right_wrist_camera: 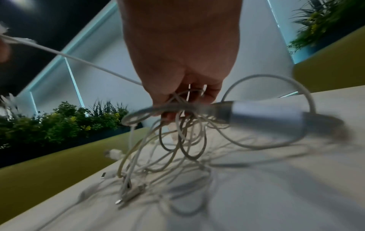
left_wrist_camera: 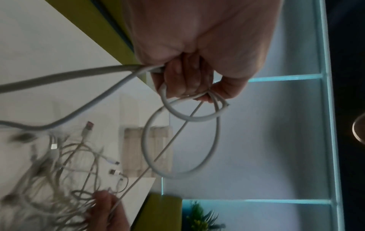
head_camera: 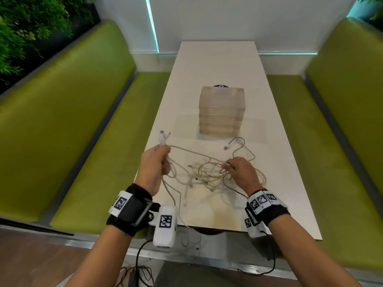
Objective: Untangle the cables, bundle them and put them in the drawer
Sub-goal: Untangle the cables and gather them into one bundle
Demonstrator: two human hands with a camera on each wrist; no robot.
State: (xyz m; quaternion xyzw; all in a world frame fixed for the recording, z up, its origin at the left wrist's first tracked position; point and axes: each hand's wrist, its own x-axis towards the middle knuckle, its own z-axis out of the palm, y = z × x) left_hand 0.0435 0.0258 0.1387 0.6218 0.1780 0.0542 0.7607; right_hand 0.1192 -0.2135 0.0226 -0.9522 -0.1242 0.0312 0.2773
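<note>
A tangle of white cables (head_camera: 205, 172) lies on the near half of the white table (head_camera: 217, 65). My left hand (head_camera: 157, 160) is raised over the table's left edge and grips a coiled white cable (left_wrist_camera: 181, 137); its plugs (head_camera: 163, 136) stick up past the fist. One strand runs taut from that fist to my right hand (head_camera: 238, 168), which grips several strands at the tangle's right side (right_wrist_camera: 183, 109). A translucent drawer unit (head_camera: 221, 109) stands in the table's middle, drawers closed. A loose plug (head_camera: 228, 146) lies in front of it.
Green benches (head_camera: 87, 129) flank the table on both sides. One cable hangs over the near table edge (head_camera: 182, 220). Plants (head_camera: 24, 27) fill the far left corner. A dark round object (head_camera: 221, 86) peeks out behind the drawer unit.
</note>
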